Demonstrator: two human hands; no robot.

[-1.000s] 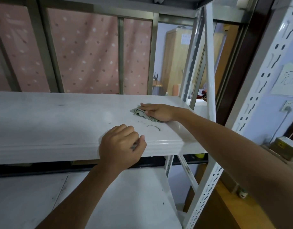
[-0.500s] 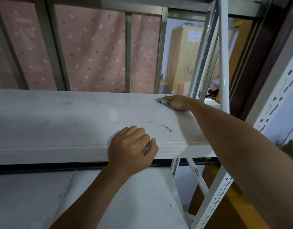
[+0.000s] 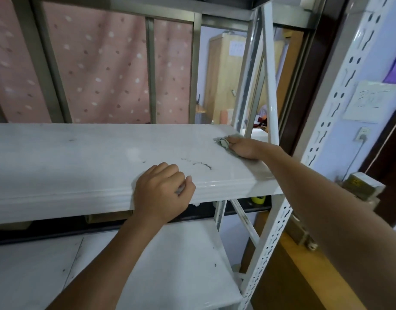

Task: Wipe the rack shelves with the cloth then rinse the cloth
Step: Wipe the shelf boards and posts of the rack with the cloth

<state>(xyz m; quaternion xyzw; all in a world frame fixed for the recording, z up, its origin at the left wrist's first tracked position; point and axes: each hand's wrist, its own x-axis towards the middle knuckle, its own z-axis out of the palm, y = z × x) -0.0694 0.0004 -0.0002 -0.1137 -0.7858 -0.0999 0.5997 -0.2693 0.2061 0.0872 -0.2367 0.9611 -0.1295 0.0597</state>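
White upright (image 3: 271, 86) stands beside right hand (image 3: 244, 147) pressing cloth (image 3: 222, 142).

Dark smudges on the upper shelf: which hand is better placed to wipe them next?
Right hand: it presses the cloth on this shelf, beyond the smudges. The left hand only grips the front edge.

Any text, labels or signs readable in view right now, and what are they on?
Nothing reads clearly.
White paper sheet on the right wall: large handwritten characters, too blurred to read.
Paper on the wooden cabinet door: print too small.
Yellow label on the grey box at right: illegible.
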